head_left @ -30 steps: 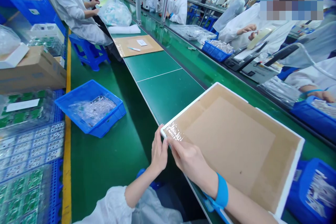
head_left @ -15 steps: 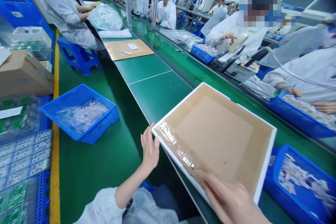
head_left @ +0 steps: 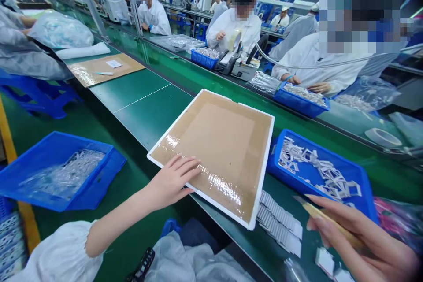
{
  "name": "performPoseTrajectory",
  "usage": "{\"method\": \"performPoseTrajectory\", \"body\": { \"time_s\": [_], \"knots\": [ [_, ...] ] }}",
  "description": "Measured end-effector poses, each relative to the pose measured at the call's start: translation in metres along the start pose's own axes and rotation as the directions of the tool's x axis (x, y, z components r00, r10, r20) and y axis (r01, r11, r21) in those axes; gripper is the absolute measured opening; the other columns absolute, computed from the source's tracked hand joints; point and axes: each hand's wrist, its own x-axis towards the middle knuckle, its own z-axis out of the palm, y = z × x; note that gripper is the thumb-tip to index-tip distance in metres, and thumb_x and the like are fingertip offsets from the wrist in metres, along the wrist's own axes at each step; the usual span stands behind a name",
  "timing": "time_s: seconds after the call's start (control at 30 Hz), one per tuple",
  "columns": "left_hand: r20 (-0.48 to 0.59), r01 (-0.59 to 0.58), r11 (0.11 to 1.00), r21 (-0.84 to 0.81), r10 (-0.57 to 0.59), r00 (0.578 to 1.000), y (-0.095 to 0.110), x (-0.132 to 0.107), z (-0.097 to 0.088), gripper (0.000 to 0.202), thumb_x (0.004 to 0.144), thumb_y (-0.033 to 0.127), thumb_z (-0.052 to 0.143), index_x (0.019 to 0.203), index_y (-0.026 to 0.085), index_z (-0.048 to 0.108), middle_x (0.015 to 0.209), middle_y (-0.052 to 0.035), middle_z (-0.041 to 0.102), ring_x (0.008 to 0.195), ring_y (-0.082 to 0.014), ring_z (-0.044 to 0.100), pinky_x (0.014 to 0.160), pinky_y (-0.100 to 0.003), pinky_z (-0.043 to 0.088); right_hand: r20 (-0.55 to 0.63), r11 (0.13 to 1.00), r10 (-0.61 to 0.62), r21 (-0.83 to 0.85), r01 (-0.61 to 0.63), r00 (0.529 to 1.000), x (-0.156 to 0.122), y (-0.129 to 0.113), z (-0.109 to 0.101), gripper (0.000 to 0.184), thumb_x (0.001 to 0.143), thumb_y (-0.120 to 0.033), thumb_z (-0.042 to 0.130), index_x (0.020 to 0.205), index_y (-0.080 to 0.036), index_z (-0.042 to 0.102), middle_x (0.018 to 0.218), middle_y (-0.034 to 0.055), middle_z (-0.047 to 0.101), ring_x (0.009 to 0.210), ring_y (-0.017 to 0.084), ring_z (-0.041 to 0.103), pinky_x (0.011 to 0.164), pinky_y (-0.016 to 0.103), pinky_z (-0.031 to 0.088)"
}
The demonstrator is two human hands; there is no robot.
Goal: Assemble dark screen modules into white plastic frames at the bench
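A brown cardboard-covered board with a white edge (head_left: 218, 136) lies on the green bench, with shiny clear tape along its near side. My left hand (head_left: 172, 180) rests on its near edge, fingers stretched flat over the tape and the thumb at the rim. At the lower right, my right hand (head_left: 360, 233) pinches a slim yellow tool (head_left: 317, 216) with a pointed grey tip; its exact kind is unclear. Rows of small white pieces (head_left: 280, 222) lie between the board and this hand. Beyond the hand stands a blue bin of white frame-like parts (head_left: 366, 180).
A blue bin with a clear bag (head_left: 112, 158) stands to the left, below bench height. Further along the bench lies another cardboard sheet (head_left: 132, 68) with a paper slip and a pen-like item. Co-workers in white sit across, near a tape roll (head_left: 383, 137) and blue trays.
My view has swung right. My left hand has gone from the board's corner onto its near edge. My right hand has left the board and now shows the yellow tool to its right.
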Motion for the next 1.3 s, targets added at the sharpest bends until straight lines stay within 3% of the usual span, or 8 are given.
{"method": "performPoseTrajectory", "body": {
  "time_s": [0.13,0.23,0.4,0.63,0.83,1.07,1.17,1.3],
  "knots": [
    [0.167,-0.09,0.967,0.239,0.051,0.985,-0.01,0.013,-0.006,0.061,0.086,0.047,0.052,0.135,0.014,0.038,0.142,-0.014,0.045,0.132,-0.0269,0.039,0.106,-0.044,0.035,0.046,0.998,0.019,0.053,-0.021,0.999,-0.021,0.011,-0.006,0.033,0.085,-0.052,0.051,0.102,-0.027,0.064,0.077,0.0008,0.073,0.056,0.015,0.069,0.05,0.017,0.056],
    [0.244,-0.197,0.929,0.312,0.122,0.962,-0.002,0.021,-0.01,0.051,0.09,0.031,0.05,0.136,0.015,0.038,0.142,-0.0115,0.046,0.131,-0.0249,0.041,0.104,-0.04,0.036,0.023,0.994,-0.09,0.064,0.089,0.996,-0.03,0.015,-0.011,0.028,0.087,-0.046,0.052,0.102,-0.026,0.063,0.078,0.0009,0.074,0.054,0.013,0.068,0.049,0.013,0.055],
    [0.293,-0.312,0.865,0.393,0.204,0.934,0.03,0.028,-0.01,0.047,0.087,0.004,0.041,0.134,0.015,0.043,0.141,-0.011,0.047,0.13,-0.0251,0.043,0.102,-0.04,0.039,-0.07,0.982,-0.18,0.045,0.184,0.981,-0.042,0.009,-0.017,0.025,0.09,-0.042,0.049,0.096,-0.023,0.064,0.074,0.001,0.074,0.053,0.012,0.068,0.046,0.01,0.053],
    [0.3,-0.474,0.722,0.504,0.369,0.88,0.039,0.035,-0.017,0.047,0.085,0.007,0.045,0.132,0.012,0.044,0.138,-0.0103,0.05,0.126,-0.0292,0.046,0.104,-0.046,0.037,-0.018,0.988,-0.127,0.086,0.128,0.992,-0.073,0.024,-0.02,0.022,0.09,-0.034,0.05,0.106,-0.022,0.062,0.085,0.0024,0.074,0.061,0.013,0.07,0.048,0.012,0.055],
    [0.268,-0.374,0.741,0.558,0.266,0.926,0.033,0.03,-0.013,0.061,0.079,0.003,0.048,0.138,0.014,0.037,0.141,-0.0112,0.047,0.126,-0.0284,0.047,0.098,-0.041,0.043,-0.01,0.98,-0.164,0.115,0.164,0.986,-0.078,0.031,-0.003,0.022,0.091,-0.026,0.049,0.108,-0.021,0.062,0.091,0.0033,0.073,0.069,0.013,0.071,0.054,0.015,0.057],
    [0.192,-0.419,0.653,0.631,0.392,0.9,0.024,0.023,-0.017,0.048,0.088,0.006,0.042,0.134,0.02,0.042,0.136,-0.0066,0.053,0.119,-0.0227,0.055,0.094,-0.035,0.046,-0.004,0.911,-0.378,0.175,0.373,0.926,-0.052,0.01,0.049,0.022,0.091,-0.015,0.047,0.108,-0.013,0.061,0.083,0.007,0.071,0.072,0.015,0.067,0.06,0.025,0.057],
    [0.214,-0.433,0.683,0.588,0.385,0.898,0.027,0.028,-0.02,0.049,0.089,0.005,0.038,0.135,0.019,0.04,0.139,-0.0073,0.049,0.12,-0.0226,0.053,0.093,-0.034,0.047,-0.078,0.805,-0.549,0.217,0.552,0.832,-0.043,-0.003,0.07,0.017,0.09,-0.011,0.046,0.097,-0.011,0.062,0.08,0.0074,0.071,0.075,0.016,0.067,0.064,0.027,0.057],
    [0.259,-0.318,0.778,0.542,0.205,0.944,0.04,0.041,-0.016,0.063,0.08,0.0,0.041,0.141,0.013,0.029,0.147,-0.0126,0.036,0.128,-0.0298,0.045,0.092,-0.039,0.048,-0.117,0.705,-0.695,0.08,0.704,0.71,-0.042,-0.017,0.09,0.017,0.088,-0.008,0.047,0.095,-0.009,0.063,0.097,0.0111,0.072,0.091,0.021,0.067,0.072,0.032,0.059]
  ]
}}
